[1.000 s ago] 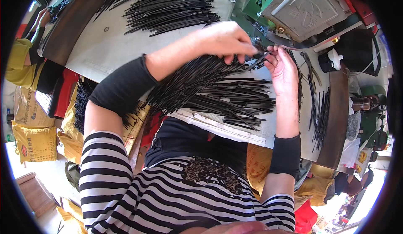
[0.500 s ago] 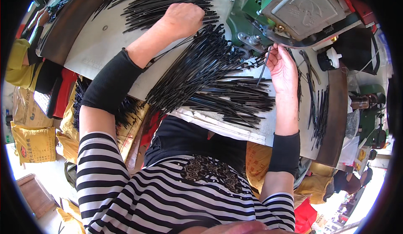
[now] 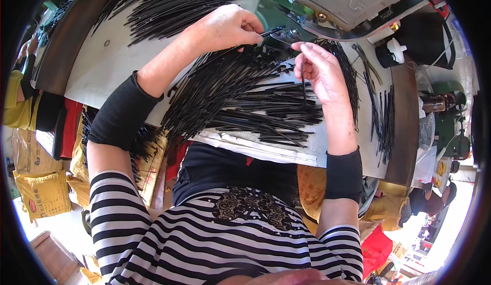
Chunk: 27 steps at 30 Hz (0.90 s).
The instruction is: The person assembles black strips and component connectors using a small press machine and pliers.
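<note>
My left hand (image 3: 227, 27) is closed in a pinch on a black rod (image 3: 273, 30), whose end points right toward the machine's small metal fixture (image 3: 292, 35). Close by on the right, my right hand (image 3: 322, 72) has its thumb and forefinger together near that fixture. A thin black rod (image 3: 304, 88) hangs downward from its curled fingers. Beneath both hands spreads a large heap of slim black rods (image 3: 204, 90). Another bundle of rods (image 3: 271, 113) lies crosswise nearer to me.
A green and grey machine (image 3: 353, 1) stands at the far right of the pale table (image 3: 92, 70). More rods (image 3: 179, 11) lie at the far left, and a few (image 3: 383, 126) near the right wooden edge (image 3: 404, 131). A white-capped black container (image 3: 394, 52) sits beside the machine.
My left hand has come right from the far bundle to the machine's fixture, and a rod end now shows in its pinch. My right hand has shifted slightly left, still holding its rod.
</note>
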Motion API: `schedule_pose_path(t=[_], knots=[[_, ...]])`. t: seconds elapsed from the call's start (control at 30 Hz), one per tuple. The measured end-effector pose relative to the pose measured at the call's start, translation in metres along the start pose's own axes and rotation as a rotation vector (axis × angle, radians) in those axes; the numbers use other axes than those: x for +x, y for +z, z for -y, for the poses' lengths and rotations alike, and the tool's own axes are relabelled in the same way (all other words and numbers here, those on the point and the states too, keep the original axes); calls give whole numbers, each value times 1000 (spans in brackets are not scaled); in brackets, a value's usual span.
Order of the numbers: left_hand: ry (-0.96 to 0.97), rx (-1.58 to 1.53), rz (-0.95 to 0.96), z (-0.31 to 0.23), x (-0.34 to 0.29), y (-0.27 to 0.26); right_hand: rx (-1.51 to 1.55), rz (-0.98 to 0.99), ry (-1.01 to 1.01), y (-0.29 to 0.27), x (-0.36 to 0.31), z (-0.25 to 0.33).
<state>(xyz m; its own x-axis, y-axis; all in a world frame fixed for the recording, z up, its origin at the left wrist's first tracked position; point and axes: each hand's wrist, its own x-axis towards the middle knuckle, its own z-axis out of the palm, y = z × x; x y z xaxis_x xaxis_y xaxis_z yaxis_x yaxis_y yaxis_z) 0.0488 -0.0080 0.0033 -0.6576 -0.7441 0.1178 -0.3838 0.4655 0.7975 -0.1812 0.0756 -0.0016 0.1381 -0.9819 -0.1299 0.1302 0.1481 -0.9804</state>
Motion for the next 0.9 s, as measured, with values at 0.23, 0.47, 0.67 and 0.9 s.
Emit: schedule_pose_path(t=[0.23, 0.47, 0.67, 0.9], knots=[[19, -20, -40, -8, 6, 11, -163, 41, 14, 12, -4, 0], [26, -62, -45, -9, 7, 15, -192, 23, -46, 10, -4, 0], [19, -69, -45, -13, 5, 15, -193, -25, -62, 14, -5, 2], [36, -81, -52, -11, 7, 17, -199, -29, -47, 15, -4, 4]])
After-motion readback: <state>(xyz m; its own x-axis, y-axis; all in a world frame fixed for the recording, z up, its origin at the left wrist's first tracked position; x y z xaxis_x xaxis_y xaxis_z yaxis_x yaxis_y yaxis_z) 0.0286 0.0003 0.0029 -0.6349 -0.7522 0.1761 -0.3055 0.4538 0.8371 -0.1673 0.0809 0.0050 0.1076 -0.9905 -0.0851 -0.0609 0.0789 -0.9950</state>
